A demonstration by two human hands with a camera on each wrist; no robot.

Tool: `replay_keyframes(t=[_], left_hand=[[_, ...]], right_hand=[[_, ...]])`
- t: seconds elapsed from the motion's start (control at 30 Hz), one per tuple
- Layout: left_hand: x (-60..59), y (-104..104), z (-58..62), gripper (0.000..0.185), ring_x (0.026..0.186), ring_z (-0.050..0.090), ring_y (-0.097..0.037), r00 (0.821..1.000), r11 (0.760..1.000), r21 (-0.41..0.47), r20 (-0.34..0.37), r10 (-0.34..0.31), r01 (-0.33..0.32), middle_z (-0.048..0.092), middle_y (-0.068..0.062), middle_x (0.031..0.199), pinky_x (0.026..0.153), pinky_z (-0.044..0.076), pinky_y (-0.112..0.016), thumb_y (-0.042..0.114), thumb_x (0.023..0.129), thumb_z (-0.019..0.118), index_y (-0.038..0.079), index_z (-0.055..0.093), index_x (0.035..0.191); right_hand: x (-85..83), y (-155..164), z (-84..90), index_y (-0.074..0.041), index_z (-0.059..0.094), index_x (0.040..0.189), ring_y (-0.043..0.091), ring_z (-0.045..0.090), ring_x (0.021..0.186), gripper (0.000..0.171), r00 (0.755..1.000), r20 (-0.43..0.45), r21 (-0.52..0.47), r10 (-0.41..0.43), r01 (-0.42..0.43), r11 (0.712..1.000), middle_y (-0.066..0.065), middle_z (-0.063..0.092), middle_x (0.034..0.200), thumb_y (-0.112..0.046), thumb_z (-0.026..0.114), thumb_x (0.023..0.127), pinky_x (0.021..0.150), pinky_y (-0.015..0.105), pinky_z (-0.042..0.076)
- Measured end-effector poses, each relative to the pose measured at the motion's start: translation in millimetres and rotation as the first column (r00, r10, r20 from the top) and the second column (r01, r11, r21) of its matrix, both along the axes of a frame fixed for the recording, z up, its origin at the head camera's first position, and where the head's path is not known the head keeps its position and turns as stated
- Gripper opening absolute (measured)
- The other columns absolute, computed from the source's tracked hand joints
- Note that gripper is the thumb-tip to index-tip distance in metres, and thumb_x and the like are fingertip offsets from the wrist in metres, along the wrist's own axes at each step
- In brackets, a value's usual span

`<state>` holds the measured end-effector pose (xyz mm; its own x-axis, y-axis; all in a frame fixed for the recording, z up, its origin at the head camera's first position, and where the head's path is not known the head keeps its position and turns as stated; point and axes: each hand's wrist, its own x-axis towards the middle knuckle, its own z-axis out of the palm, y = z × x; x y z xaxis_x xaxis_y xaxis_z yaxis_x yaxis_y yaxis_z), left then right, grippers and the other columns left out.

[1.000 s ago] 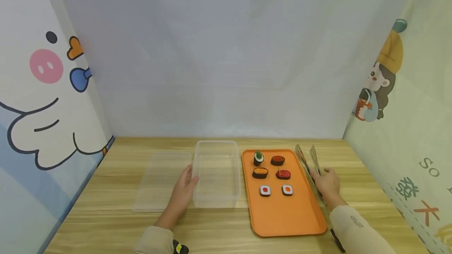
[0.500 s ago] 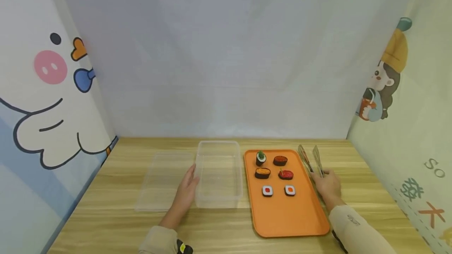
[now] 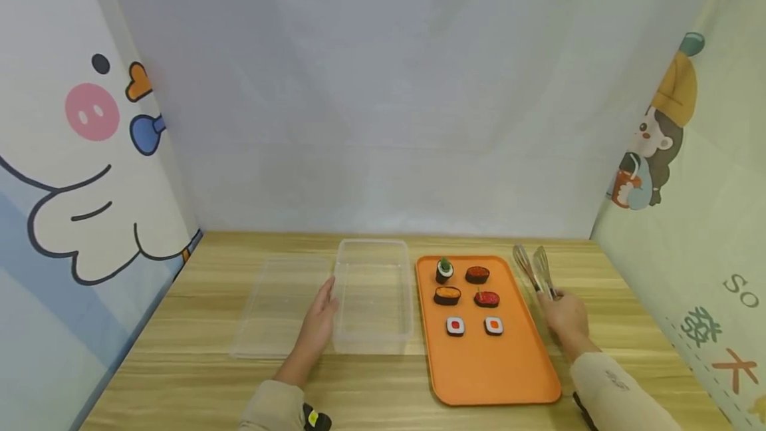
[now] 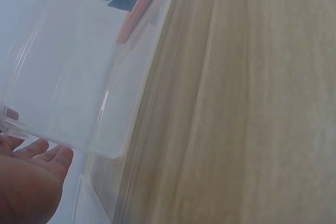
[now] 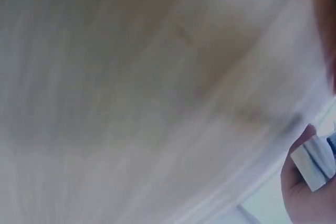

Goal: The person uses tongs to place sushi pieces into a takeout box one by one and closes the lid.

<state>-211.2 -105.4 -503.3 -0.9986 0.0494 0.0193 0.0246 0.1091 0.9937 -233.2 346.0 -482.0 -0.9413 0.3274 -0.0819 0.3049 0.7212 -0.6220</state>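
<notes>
Only the right wall bears writing, reading "SO" above larger characters.

Surface: light wooden table, grain running left to right, walled by printed panels on three sides.
Centre: clear plastic container, long side front to back, standing straight on the wood.
9 o'clock of container: clear flat lid, lying flat, its right edge just beside the container's left wall.
3 o'clock of container: orange tray, near but apart from the container, reaching closer to the front edge.
3 o'clock of tray: metal tongs, tips pointing to 12 o'clock; whether they rest on the wood cannot be told.
Left wrist view: container wall close up, wood beneath.
</notes>
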Motion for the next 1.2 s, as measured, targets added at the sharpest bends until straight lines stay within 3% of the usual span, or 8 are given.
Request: replay_keyframes(t=[0.13,0.33,0.57,0.73,1.0,1.2], left_hand=[[0.5,2,0.1,0.051,0.143,0.011,-0.041,1.0,1.0,0.018,-0.007,0.001,-0.001,0.012,-0.026,0.157,0.116,0.011,-0.051,0.007,0.105,0.032,-0.001,0.018,0.153],[-0.2,3,-3.1,0.051,0.143,0.011,-0.042,1.0,1.0,0.028,-0.016,-0.008,0.009,0.012,-0.027,0.157,0.115,0.01,-0.052,0.007,0.105,0.032,-0.003,0.019,0.153],[-1.9,1,-6.0,0.051,0.143,0.011,-0.041,0.999,0.999,0.045,-0.015,-0.029,0.029,0.012,-0.025,0.158,0.115,0.01,-0.053,0.01,0.106,0.032,-0.001,0.018,0.153],[-2.2,2,-5.0,0.05,0.142,0.013,-0.042,1.0,0.998,0.055,-0.028,-0.005,0.007,0.015,-0.028,0.155,0.115,0.011,-0.052,0.008,0.105,0.034,-0.005,0.02,0.152],[0.8,3,-4.8,0.05,0.142,0.016,-0.043,0.999,0.998,0.049,-0.015,0.031,-0.03,0.018,-0.028,0.155,0.115,0.013,-0.053,0.01,0.105,0.035,-0.004,0.022,0.151],[2.3,3,-5.4,0.05,0.141,0.018,-0.043,0.999,0.998,0.045,-0.014,0.045,-0.045,0.021,-0.028,0.154,0.114,0.014,-0.054,0.013,0.106,0.035,-0.003,0.024,0.151]], right_hand=[[0.3,5,2.3,0.018,0.044,0.13,0.046,0.057,0.094,0.061,0.999,-0.032,0.006,0.034,-0.034,0.999,0.038,0.054,0.118,-0.035,0.046,0.1,0.076,0.052,0.051],[3.6,11,9.8,0.018,0.042,0.133,0.047,0.055,0.102,0.066,0.994,-0.046,-0.001,0.104,-0.104,0.995,0.039,0.048,0.128,-0.04,0.045,0.102,0.08,0.052,0.05],[2.9,9,19.4,0.015,0.048,0.13,0.027,0.062,0.068,0.064,0.98,-0.107,-0.035,0.167,-0.172,0.985,0.025,0.064,0.096,-0.041,0.052,0.1,0.054,0.033,0.049],[1.4,3,23.8,0.014,0.05,0.129,0.025,0.063,0.066,0.067,0.97,-0.126,-0.041,0.207,-0.214,0.976,0.021,0.064,0.097,-0.044,0.058,0.097,0.053,0.031,0.05],[0.6,-14,31.7,0.01,0.053,0.129,0.022,0.063,0.064,0.061,0.938,-0.108,0.012,0.33,-0.33,0.944,0.02,0.064,0.099,-0.039,0.064,0.095,0.057,0.033,0.052],[-1.8,-23,34.1,0.009,0.054,0.13,0.019,0.062,0.06,0.06,0.904,-0.108,0.111,0.414,-0.403,0.909,0.024,0.064,0.106,-0.041,0.062,0.096,0.054,0.033,0.05]])
